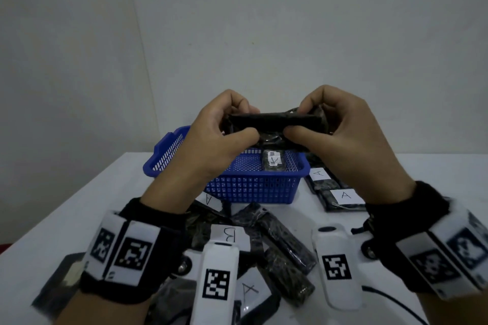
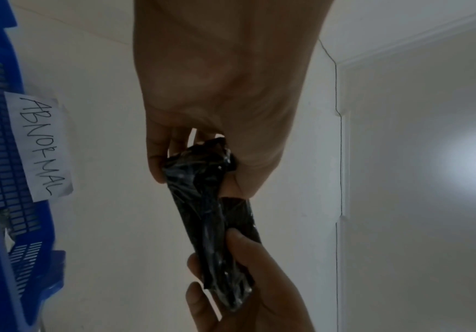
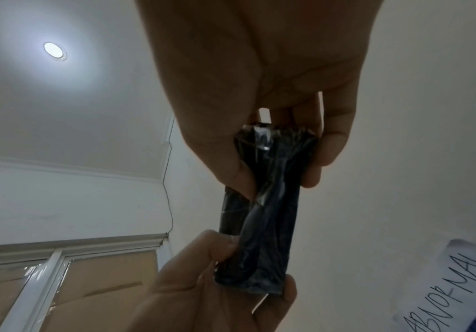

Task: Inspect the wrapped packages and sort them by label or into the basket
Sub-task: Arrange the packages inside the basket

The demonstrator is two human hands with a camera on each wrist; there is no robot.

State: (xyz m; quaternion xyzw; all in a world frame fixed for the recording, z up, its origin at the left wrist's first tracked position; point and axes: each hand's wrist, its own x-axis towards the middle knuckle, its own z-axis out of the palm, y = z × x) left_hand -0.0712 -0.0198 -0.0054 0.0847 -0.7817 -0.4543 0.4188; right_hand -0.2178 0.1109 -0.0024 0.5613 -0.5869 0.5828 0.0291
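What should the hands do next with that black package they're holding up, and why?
Probably turn it over. Both the left hand and right hand grip the black package by its ends above the blue basket, and no letter label shows on the faces in view. The packages on the table carry A or B labels; the basket's tag reads ABNORMAL. Seeing the hidden side should decide.

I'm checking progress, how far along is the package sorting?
Partly done. One package lies in the blue basket, and two A-labelled packages sit right of it. In hand: both the left hand and right hand hold a black package up, no label showing. Left: the pile in front, with A and B labels.
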